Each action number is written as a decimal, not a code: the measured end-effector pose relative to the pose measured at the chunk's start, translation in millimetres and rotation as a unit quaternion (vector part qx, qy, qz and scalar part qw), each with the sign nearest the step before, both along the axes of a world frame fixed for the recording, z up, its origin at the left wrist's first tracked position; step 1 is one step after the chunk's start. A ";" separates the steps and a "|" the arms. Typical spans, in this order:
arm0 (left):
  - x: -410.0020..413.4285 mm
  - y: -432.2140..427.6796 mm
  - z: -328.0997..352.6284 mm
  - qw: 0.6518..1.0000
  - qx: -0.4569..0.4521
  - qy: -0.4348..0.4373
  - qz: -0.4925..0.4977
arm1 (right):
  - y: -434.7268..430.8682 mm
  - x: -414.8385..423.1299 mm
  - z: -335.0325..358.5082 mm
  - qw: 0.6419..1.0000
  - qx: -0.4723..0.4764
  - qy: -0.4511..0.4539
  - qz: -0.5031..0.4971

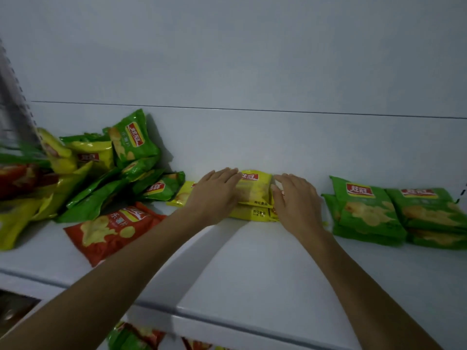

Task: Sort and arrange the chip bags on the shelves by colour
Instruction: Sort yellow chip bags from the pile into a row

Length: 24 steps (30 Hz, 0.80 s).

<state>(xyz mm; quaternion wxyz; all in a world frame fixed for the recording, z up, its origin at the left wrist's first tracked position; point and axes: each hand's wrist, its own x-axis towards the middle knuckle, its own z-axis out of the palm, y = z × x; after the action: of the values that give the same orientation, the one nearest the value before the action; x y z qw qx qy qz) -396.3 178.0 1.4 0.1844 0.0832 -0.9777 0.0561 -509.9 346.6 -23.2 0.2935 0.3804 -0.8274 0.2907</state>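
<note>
A small stack of yellow chip bags (pixel 255 190) lies at the back of the white shelf (pixel 252 269), in the middle. My left hand (pixel 214 193) rests flat on the stack's left side, fingers straight. My right hand (pixel 295 198) lies flat against its right side. Another yellow bag (pixel 180 195) pokes out left of my left hand. Neat stacks of green bags (pixel 366 210) sit to the right. A single red bag (pixel 111 231) lies flat at the front left.
A jumbled heap of green and yellow bags (pixel 101 168) with a red one (pixel 15 178) fills the shelf's left end. More bags (pixel 136 337) show on the shelf below. Bare shelf surface lies in front of the yellow stack.
</note>
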 end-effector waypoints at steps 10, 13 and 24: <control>123.7 -5.8 -17.4 0.988 -0.048 0.137 0.051 | -45.0 80.0 18.9 0.978 0.046 -0.015 0.202; 163.2 -14.6 -17.5 0.981 -0.073 0.162 0.072 | -70.1 116.5 22.1 0.963 0.069 -0.001 0.262; 287.0 -82.1 -31.3 0.954 -0.043 0.201 0.217 | -160.4 207.3 28.2 0.926 0.119 0.041 0.355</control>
<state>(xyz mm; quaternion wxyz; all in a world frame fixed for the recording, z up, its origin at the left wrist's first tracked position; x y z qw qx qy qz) -109.4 95.9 -29.9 0.3637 0.2951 -0.8755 0.1190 -302.6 186.2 4.9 0.1571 0.6930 -0.6540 0.2597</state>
